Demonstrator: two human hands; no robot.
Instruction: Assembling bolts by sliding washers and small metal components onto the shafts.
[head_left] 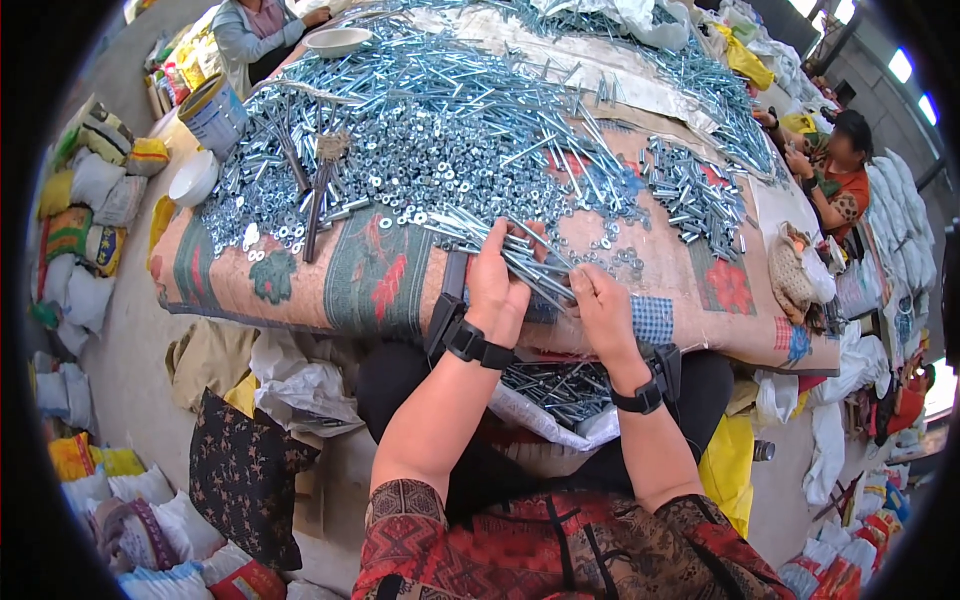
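My left hand (497, 284) is wrapped round a bundle of long silvery bolts (462, 226), which lies slanted across its palm over the near edge of the table. My right hand (602, 312) is closed, thumb against fingers, at the lower right ends of the bolts (540, 276); exactly how many it grips is hidden. Just beyond my hands spreads a heap of nuts (430, 150) and washers. Loose long bolts (590, 180) lie on the cloth to the far right of the bundle. Below, between my knees, a white sack (520, 412) holds more bolts (560, 388).
Long bolts (400, 70) pile over the table's far part; shorter pieces (695, 195) lie at right. Left are a white bowl (194, 178), a bucket (213, 115) and dark metal rods (318, 205). One person (838, 180) sits right, another (255, 35) far left. Sacks (95, 180) line the floor.
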